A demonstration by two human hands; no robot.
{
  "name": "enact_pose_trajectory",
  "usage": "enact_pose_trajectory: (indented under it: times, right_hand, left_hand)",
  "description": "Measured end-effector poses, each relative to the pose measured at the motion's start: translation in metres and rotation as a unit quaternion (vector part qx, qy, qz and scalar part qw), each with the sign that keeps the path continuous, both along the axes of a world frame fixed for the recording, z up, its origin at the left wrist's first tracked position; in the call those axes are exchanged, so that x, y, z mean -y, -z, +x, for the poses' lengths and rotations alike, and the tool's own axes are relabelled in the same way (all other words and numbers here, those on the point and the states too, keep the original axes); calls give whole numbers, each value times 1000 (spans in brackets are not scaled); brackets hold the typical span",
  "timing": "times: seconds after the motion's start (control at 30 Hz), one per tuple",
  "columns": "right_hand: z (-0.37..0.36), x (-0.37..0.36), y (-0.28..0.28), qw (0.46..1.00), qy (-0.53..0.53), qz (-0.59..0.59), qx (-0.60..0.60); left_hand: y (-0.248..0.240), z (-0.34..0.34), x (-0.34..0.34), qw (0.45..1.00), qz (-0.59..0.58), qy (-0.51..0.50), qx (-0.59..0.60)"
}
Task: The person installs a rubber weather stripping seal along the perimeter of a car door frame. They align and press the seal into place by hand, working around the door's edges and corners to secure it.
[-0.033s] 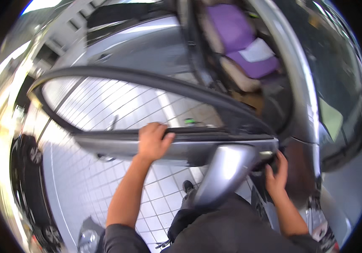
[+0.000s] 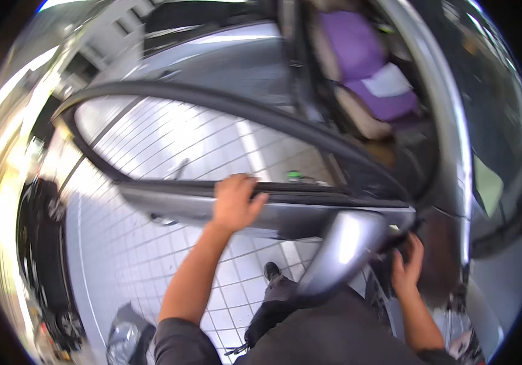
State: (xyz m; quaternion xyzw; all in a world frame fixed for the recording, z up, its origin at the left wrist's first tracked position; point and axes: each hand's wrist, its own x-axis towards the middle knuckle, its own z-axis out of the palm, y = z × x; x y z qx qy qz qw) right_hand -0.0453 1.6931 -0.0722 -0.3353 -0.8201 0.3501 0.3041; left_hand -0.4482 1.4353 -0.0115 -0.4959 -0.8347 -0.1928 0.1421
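A grey car door (image 2: pixel 200 204) with a black window frame stands open across the middle of the view. My left hand (image 2: pixel 235 201) is closed on its upper edge, fingers over the window sill and thumb along the top. At the door's front end, by the hinge gap, my right hand (image 2: pixel 408 269) has its thumb and fingers apart, close to the lower corner; nothing shows between them. Between my hands a silver side mirror (image 2: pixel 343 252) juts from the door toward me.
Beyond the door, a purple-covered seat (image 2: pixel 355 52) carries a white sheet (image 2: pixel 388 80). The car's pillar (image 2: pixel 455 121) and windshield are on the right. A black car (image 2: pixel 48 249) stands far left on a tiled floor (image 2: pixel 230 292). A grey bag-like thing (image 2: pixel 128 337) lies at lower left.
The whole view has shifted, so the door and seat appear farther right. My right hand has drawn slightly down from the door's front corner. My left hand keeps its hold.
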Motion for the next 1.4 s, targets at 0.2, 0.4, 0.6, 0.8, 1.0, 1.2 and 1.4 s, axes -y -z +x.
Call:
enact_pose_trajectory:
  times: [0.2, 0.4, 0.6, 0.8, 1.0, 1.2, 1.4]
  right_hand:
    - [65, 100, 156, 936, -69, -211, 273]
    - [-75, 260, 131, 902, -201, -171, 341]
    - [-275, 344, 16, 917, -321, -140, 190]
    - [-412, 386, -57, 910, -407, -44, 67]
    - [-552, 445, -84, 886, -455, 73, -59]
    - [-661, 520, -100, 886, -410, 218, 2]
    - [-709, 557, -84, 934, -307, 133, 124]
  left_hand:
    - [29, -8, 126, 993, 104, 21, 50]
    - [58, -38, 303, 972, 154, -89, 152]
    - [64, -131, 428, 884, 289, -231, 286]
    - [80, -207, 491, 710, 414, -329, 466]
    - [77, -266, 527, 677, 373, -317, 550]
    - [47, -354, 549, 685, 339, -265, 588]
    - [50, -438, 540, 638, 300, -95, 703]
